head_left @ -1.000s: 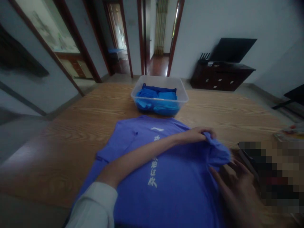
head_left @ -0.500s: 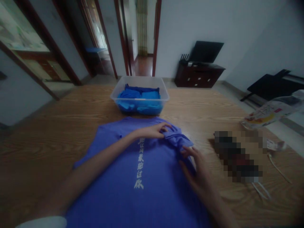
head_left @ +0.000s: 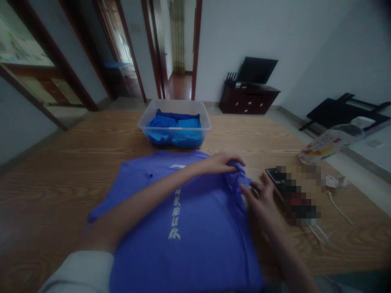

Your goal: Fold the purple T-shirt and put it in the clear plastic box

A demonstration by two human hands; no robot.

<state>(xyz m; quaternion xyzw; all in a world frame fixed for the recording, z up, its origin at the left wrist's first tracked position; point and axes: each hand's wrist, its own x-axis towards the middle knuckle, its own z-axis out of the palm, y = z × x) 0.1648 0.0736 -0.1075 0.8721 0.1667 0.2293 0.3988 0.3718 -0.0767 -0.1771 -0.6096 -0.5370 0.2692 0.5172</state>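
A purple-blue T-shirt (head_left: 201, 219) is spread on the wooden table, collar away from me, with white characters down its middle. My left hand (head_left: 224, 162) reaches across it, fingers closed on bunched cloth at the right sleeve. Just nearer to me, my right hand (head_left: 264, 195) has its thumb and fingers at the edge of that sleeve, seemingly pinching it; the fingertips are partly hidden. Beyond the collar stands a clear plastic bin (head_left: 174, 106) with folded blue clothes (head_left: 187, 132) in it.
To the right lie a phone-like dark object (head_left: 276, 176), partly pixelated, and a pale cord (head_left: 340, 209). A clear bottle (head_left: 330, 142) is behind them. The wooden table (head_left: 58, 179) extends left. A TV cabinet (head_left: 249, 99) stands by the wall.
My left hand has moved right with the sleeve cloth, which is now more bunched. My right hand has shifted slightly right and up. The view has shifted a little.
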